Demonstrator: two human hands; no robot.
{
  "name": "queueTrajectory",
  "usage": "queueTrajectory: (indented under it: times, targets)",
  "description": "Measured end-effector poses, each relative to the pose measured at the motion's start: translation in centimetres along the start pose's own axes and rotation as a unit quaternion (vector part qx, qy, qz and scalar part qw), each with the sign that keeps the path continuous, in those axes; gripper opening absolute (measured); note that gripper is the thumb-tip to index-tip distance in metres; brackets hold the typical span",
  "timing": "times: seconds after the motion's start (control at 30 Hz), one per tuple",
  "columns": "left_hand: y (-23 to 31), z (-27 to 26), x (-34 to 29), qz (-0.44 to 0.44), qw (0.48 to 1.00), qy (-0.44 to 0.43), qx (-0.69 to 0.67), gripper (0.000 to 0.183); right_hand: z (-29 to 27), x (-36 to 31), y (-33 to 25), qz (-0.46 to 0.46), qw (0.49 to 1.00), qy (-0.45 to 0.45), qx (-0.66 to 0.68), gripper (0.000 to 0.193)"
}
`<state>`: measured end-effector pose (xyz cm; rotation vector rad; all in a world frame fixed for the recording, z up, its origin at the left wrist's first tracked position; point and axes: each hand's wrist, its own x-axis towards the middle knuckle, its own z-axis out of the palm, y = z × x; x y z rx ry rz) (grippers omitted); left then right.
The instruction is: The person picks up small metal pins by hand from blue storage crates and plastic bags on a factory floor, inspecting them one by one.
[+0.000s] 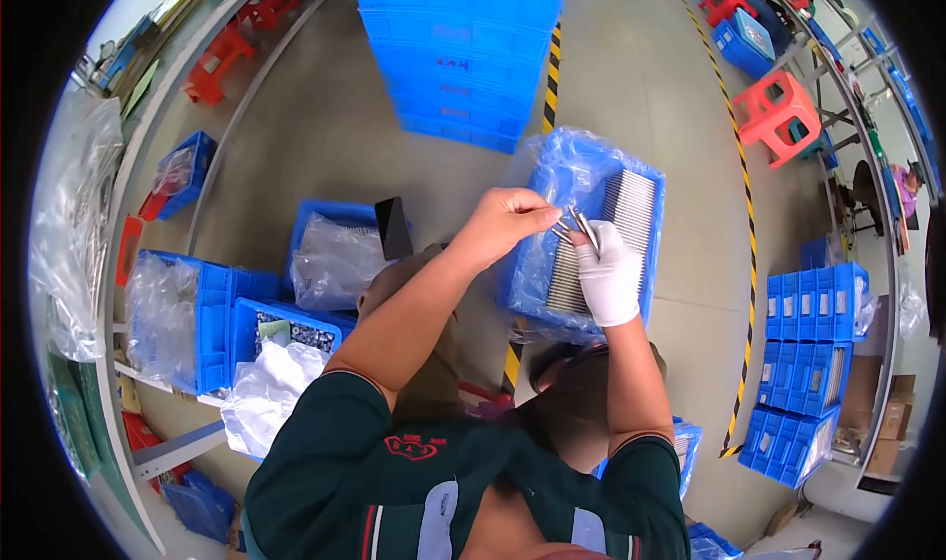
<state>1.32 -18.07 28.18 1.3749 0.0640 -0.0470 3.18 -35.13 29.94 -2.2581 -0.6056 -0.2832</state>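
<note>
My left hand (505, 227) is bare, its thumb and fingertips pinched together at the end of a slim metal part; how firmly it grips that part is too small to make out. Just to the right, my right hand (609, 272) wears a white glove and is closed around several slim metal rods (585, 227) that stick out past its fingers. Both hands are over a blue bin (652, 264) lined with clear plastic film (574, 161). Inside it, similar metal rods (631, 203) lie side by side in tight rows, partly hidden by my right hand.
A tall stack of blue crates (458, 58) stands ahead. To my left are a bagged blue bin (340, 264), a black phone (393, 228) and a bin of small metal parts (296, 331). Stacked blue bins (803, 353) and a red stool (778, 117) are at right, beyond a striped floor line (746, 215).
</note>
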Motion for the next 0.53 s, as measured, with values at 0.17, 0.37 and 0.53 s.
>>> queueTrajectory:
  times: [0.17, 0.37, 0.53]
  targets:
    - [-0.3, 0.2, 0.0, -0.01, 1.0, 0.003, -0.001, 0.017, 0.0, -0.5, 0.3, -0.002, 1.0, -0.009, 0.001, 0.013]
    - [-0.1, 0.2, -0.5, -0.009, 1.0, 0.008, 0.019, 0.017, 0.0, -0.6, 0.1, 0.004, 1.0, -0.008, -0.004, 0.012]
    - [-1.1, 0.5, -0.4, 0.096, 0.994, 0.032, 0.042, 0.013, 0.3, -0.7, 0.0, -0.027, 0.999, 0.007, -0.031, 0.014]
